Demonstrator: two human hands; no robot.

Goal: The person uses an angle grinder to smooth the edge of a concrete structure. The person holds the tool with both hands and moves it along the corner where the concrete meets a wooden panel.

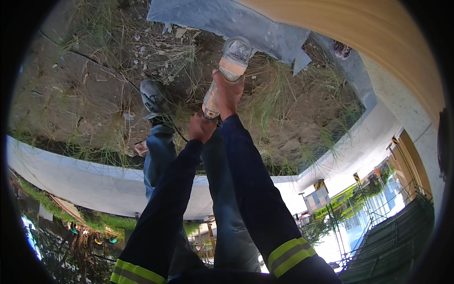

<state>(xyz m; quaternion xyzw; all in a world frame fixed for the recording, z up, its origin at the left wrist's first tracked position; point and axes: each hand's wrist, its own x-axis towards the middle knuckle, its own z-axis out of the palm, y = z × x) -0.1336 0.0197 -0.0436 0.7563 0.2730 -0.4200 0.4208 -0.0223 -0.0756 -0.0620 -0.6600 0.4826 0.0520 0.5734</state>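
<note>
An angle grinder (232,67), dusty and yellow-orange, is held out in front of me in both hands. My right hand (229,93) wraps around its body just behind the head. My left hand (202,128) is closed around the rear end, nearer to me. The round guard (238,46) at the far end, coated in grey dust, is at the near edge of a grey slab (222,18). From this angle I cannot tell whether the disc touches the slab. A dark cable (111,71) runs across the soil toward the grinder's rear.
Dry soil (106,106) with grass tufts (274,90) and broken stone chips (177,66) lies around my shoe (153,97). A pale curb (104,165) borders the bed. At right, a tan curved surface (378,28) rises beside the slab.
</note>
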